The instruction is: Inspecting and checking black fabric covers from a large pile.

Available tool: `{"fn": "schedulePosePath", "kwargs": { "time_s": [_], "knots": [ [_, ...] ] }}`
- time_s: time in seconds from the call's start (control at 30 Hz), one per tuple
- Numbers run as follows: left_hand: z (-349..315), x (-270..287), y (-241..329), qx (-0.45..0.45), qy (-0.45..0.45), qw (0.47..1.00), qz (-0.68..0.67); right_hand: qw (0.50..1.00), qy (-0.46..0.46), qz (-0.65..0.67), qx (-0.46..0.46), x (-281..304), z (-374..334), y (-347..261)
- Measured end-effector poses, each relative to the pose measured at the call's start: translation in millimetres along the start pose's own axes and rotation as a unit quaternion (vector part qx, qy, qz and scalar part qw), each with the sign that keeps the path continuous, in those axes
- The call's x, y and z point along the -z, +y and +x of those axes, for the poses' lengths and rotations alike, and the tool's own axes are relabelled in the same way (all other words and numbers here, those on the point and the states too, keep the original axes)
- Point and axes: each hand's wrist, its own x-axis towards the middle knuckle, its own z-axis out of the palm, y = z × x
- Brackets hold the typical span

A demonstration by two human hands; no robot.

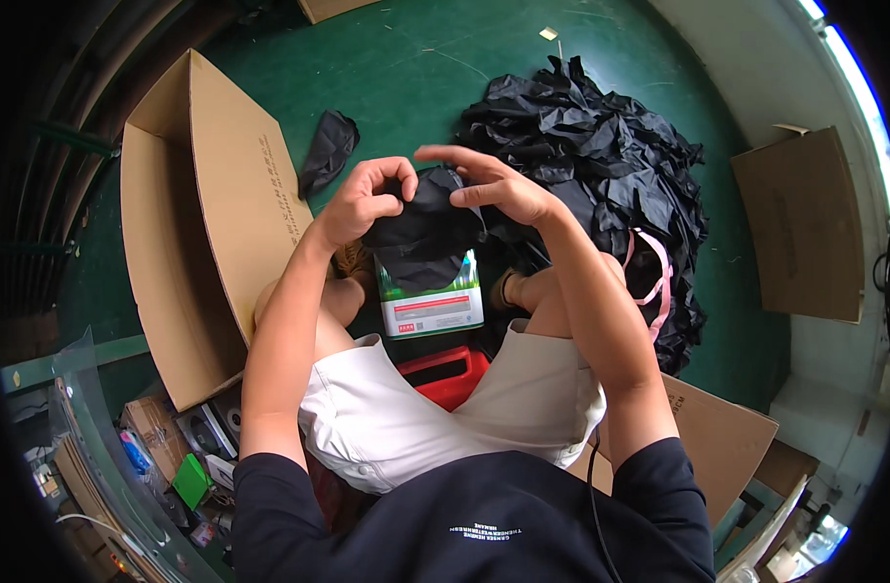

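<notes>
A limp piece of black fabric (420, 233) hangs in front of me, over a white and green tin (433, 309). My left hand (367, 199) is closed, its thumb and forefinger pinching the fabric's upper left edge. At the fabric's upper right is my right hand (503, 189), with fingers stretched and apart; the forefinger is slightly blurred. Its thumb lies against or just over the fabric, and I cannot tell whether it touches. Just right of the hands rises a big crumpled heap of black fabric (586, 146).
A tall open cardboard box (241, 165) stands at my left, with a separate black piece (330, 151) beside it on the green floor. A red plastic object with a handle (454, 379) sits between my legs. Pink straps (659, 282) lie on the heap. Another carton (800, 228) leans against the right wall.
</notes>
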Motion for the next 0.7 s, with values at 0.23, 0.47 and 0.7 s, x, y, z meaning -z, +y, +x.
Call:
{"fn": "schedulePosePath", "kwargs": {
  "time_s": [0.23, 0.47, 0.7],
  "knots": [
    [6.9, 9.6, -12.2, -0.016, 0.025, 0.989, -0.144, 0.964, -0.101, 0.098, -0.226, -13.7, -5.1, 2.4],
    [1.9, 25.5, -6.7, 0.2, -0.101, 0.973, -0.05, 0.954, 0.01, 0.266, -0.141, 14.6, -7.9, 3.7],
    [-2.6, 51.4, -12.8, 0.05, -0.027, 0.978, -0.199, 0.941, -0.091, 0.277, -0.173, 25.7, -9.9, 3.1]
  ]
}}
